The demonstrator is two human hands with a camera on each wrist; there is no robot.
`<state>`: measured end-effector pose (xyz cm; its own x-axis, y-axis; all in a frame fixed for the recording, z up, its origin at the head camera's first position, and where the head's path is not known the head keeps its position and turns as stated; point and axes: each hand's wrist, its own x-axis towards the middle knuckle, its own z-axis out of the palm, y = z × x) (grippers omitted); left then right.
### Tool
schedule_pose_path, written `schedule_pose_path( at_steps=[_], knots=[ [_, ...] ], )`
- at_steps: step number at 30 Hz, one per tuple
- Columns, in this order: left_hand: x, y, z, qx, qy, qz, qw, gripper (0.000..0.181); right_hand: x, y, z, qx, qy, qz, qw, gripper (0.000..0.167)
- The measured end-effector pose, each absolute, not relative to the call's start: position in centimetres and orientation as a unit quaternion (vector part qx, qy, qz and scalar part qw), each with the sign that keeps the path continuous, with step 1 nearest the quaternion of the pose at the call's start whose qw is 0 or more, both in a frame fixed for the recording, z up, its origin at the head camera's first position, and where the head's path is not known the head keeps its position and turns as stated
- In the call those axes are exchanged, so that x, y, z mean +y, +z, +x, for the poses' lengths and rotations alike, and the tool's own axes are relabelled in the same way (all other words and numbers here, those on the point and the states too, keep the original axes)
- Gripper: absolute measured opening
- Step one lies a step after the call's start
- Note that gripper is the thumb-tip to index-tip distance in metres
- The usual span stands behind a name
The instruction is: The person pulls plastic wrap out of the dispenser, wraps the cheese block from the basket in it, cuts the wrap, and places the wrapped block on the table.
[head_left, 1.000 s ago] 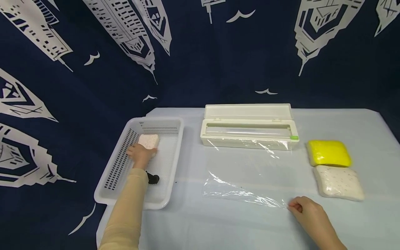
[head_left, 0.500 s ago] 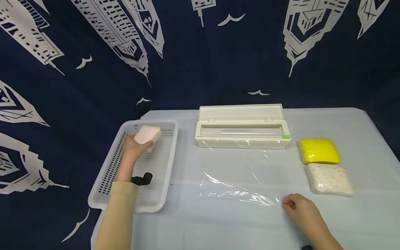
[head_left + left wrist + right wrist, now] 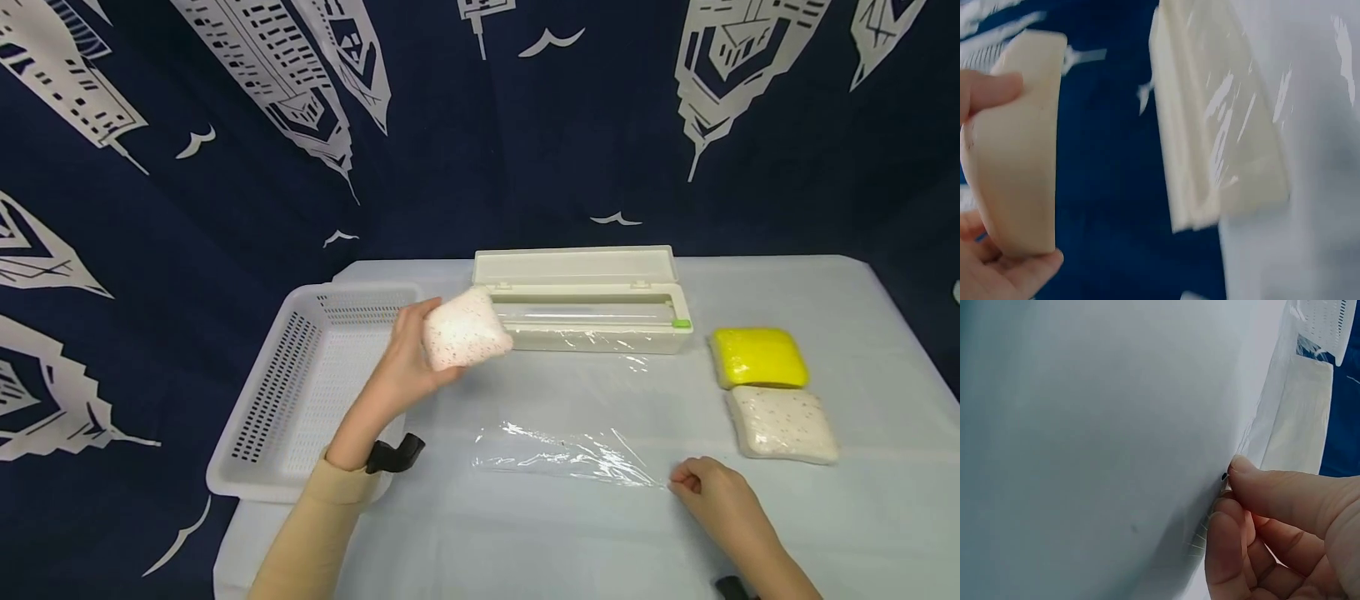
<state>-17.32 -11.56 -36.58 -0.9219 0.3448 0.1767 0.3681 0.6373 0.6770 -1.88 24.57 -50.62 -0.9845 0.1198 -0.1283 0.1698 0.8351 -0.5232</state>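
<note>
My left hand [image 3: 405,358] grips a pale speckled block [image 3: 467,328] in the air between the basket and the wrap box. In the left wrist view the thumb and fingers lie on opposite edges of the block [image 3: 1022,144]. Clear plastic film [image 3: 562,417] runs from the cream wrap box [image 3: 600,340] toward the front of the table. My right hand [image 3: 723,504] pinches the film's near right corner; the right wrist view shows thumb and fingertips of the hand [image 3: 1272,531] meeting on the film's edge.
A white perforated basket [image 3: 251,417] stands at the left. On the right lie a yellow wrapped block [image 3: 759,357] and, touching it in front, a speckled wrapped block [image 3: 783,423]. The wrap box's lid [image 3: 573,267] stands raised at the back. A dark patterned cloth [image 3: 525,167] hangs behind.
My left hand has lifted the speckled block out of the basket and carried it right, toward the wrap box. My right hand still pinches the film corner.
</note>
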Motion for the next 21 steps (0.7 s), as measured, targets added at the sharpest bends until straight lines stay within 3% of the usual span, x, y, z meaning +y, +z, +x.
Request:
schedule_pose_path(
  at_steps=[8,21],
  knots=[
    [-5.7,-41.7,-16.4,-0.879,-0.35,-0.314,-0.078,0.09,24.5,-50.4,-2.1,0.957,-0.273,0.083,0.054,0.006],
    [-0.5,-48.4,-15.6,-0.876,-0.304,-0.343,-0.153,0.087,24.4,-50.6,-2.0,0.954,-0.275,0.1,0.06,0.006]
  ],
)
